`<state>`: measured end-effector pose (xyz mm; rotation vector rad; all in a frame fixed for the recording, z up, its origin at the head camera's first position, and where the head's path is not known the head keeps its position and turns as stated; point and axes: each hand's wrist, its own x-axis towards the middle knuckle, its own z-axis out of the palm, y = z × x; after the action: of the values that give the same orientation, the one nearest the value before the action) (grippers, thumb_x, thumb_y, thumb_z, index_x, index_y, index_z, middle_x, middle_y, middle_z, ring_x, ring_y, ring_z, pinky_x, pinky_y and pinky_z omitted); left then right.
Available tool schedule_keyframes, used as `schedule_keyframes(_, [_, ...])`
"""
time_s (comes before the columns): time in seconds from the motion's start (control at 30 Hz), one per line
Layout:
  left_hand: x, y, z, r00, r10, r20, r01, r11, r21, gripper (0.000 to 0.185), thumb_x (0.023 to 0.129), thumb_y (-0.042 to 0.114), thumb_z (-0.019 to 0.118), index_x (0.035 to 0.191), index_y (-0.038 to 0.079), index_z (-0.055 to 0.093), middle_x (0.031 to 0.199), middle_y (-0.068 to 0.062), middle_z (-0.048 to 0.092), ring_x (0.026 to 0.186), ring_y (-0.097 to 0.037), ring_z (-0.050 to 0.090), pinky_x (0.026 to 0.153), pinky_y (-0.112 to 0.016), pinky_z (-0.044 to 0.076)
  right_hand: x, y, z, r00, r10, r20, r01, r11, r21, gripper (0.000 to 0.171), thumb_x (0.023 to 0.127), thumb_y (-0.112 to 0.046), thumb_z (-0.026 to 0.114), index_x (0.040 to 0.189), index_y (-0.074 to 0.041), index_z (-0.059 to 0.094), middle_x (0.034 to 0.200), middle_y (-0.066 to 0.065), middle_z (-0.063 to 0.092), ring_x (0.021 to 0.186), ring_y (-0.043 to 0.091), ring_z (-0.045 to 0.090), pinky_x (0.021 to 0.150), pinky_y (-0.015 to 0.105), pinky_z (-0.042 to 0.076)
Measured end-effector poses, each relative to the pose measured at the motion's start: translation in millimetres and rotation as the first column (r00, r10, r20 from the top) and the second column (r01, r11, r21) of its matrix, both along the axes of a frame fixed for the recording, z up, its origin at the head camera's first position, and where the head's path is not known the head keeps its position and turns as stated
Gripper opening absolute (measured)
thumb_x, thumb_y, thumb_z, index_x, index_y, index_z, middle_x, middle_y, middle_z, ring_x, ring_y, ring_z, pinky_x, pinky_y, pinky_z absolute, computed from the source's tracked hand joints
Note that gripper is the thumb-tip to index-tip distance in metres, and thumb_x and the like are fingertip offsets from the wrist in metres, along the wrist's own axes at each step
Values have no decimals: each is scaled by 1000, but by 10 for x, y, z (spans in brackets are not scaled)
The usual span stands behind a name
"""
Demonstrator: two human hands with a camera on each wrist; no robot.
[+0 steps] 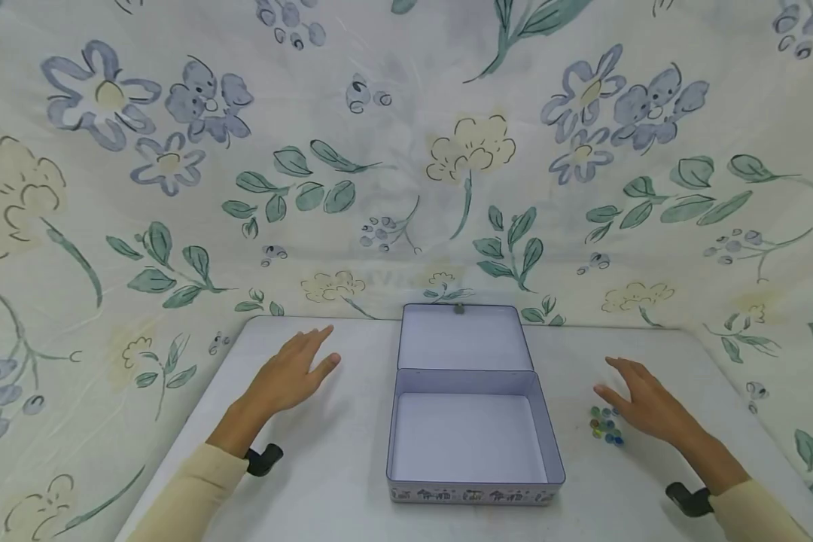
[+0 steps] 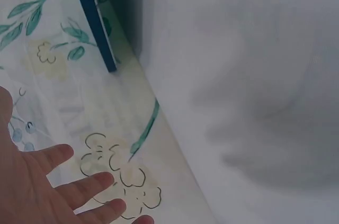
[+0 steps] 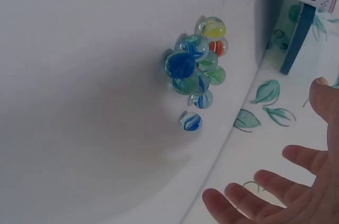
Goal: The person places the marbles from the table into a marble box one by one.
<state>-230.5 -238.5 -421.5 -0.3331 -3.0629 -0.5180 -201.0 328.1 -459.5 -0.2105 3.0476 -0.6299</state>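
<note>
The tin box [image 1: 474, 440] at lower centre is pale lilac inside, with a white patterned band outside. Right of it, glass marbles [image 1: 606, 425] swirl blue, green, yellow and orange on the white table [image 1: 352, 467]. The backdrop cloth [image 1: 406, 150] is cream with blue flowers, pale yellow blooms and green leaves.

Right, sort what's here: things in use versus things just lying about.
In use:
- marbles, next to the right hand
- open tin, empty, between both hands
- left hand, flat above the table

Lying about:
- flowered cloth behind
</note>
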Motion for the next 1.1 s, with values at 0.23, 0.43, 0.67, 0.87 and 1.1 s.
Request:
schedule_keyframes(0.23, [57, 83, -30, 998, -53, 17, 52, 997, 61, 72, 103, 61, 33, 159, 16, 28, 161, -22, 30, 149, -48, 23, 115, -71, 25, 76, 53, -45, 999, 13, -30, -14, 999, -48, 70, 101, -47, 55, 141, 9, 45, 135, 39, 48, 118, 54, 53, 91, 66, 50])
schedule_keyframes(0.43, [104, 190, -76, 994, -101, 40, 96, 991, 97, 69, 103, 61, 34, 159, 21, 29, 161, -17, 33, 149, -44, 27, 114, -70, 28, 116, 128, -99, 999, -1, -33, -2, 995, -99, 59, 101, -38, 58, 135, 10, 52, 129, 35, 56, 110, 51, 59, 83, 58, 56])
schedule_keyframes(0.67, [155, 289, -135, 985, -167, 31, 159, 972, 173, 65, 103, 56, 40, 158, 21, 32, 160, -12, 37, 148, -39, 32, 117, -64, 29, 131, 191, -170, 999, -12, -40, 7, 992, -122, 53, 101, -34, 60, 131, 9, 55, 124, 33, 60, 108, 50, 62, 82, 55, 58])
schedule_keyframes(0.87, [190, 360, -224, 966, -259, 25, 245, 938, 246, 64, 103, 53, 45, 156, 20, 35, 159, -8, 39, 148, -35, 35, 119, -60, 30, 165, 216, -212, 999, -29, -40, 24, 991, -132, 51, 100, -31, 61, 133, 7, 55, 123, 32, 61, 107, 49, 63, 83, 54, 58])
schedule_keyframes(1.1, [250, 449, -351, 948, -315, 50, 277, 891, 359, 59, 104, 45, 48, 157, 22, 33, 161, -8, 37, 148, -34, 35, 118, -60, 33, 215, 229, -299, 994, -104, 22, 106, 977, -184, 51, 102, -33, 57, 136, 5, 54, 129, 32, 59, 114, 49, 60, 91, 57, 54])
